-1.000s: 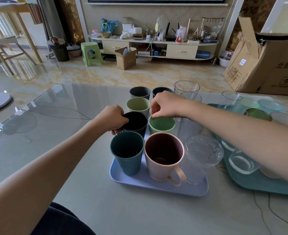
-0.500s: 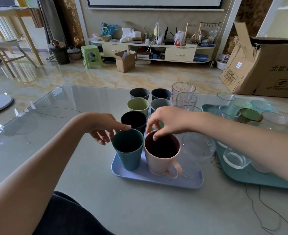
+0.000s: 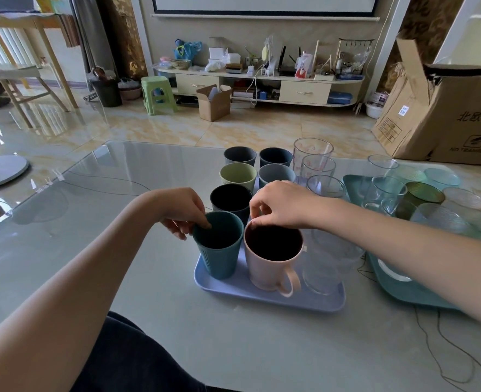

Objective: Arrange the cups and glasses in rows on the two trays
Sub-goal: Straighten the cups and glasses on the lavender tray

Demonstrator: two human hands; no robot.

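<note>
A lilac tray (image 3: pixel 261 294) holds rows of cups: a teal ribbed cup (image 3: pixel 219 253) front left, a pink mug (image 3: pixel 270 264) beside it, a clear glass (image 3: pixel 327 264) at the right, with a black cup (image 3: pixel 229 199), a green cup (image 3: pixel 237 175) and grey cups behind. My left hand (image 3: pixel 182 213) pinches the teal cup's rim. My right hand (image 3: pixel 281 205) grips the pink mug's far rim with its fingertips. A teal tray (image 3: pixel 403 287) at the right carries several clear and tinted glasses (image 3: pixel 423 196).
The glass-topped table (image 3: pixel 92 250) runs left and toward me. A large cardboard box (image 3: pixel 445 114) stands at the far right edge. Thin cables (image 3: pixel 443 349) lie on the table at the front right. Beyond are a tiled floor, a green stool and a low cabinet.
Both hands came back toward me from the middle row. The left hand moved from the black cup to the teal cup's rim; the right moved from the green cup to the pink mug's rim.
</note>
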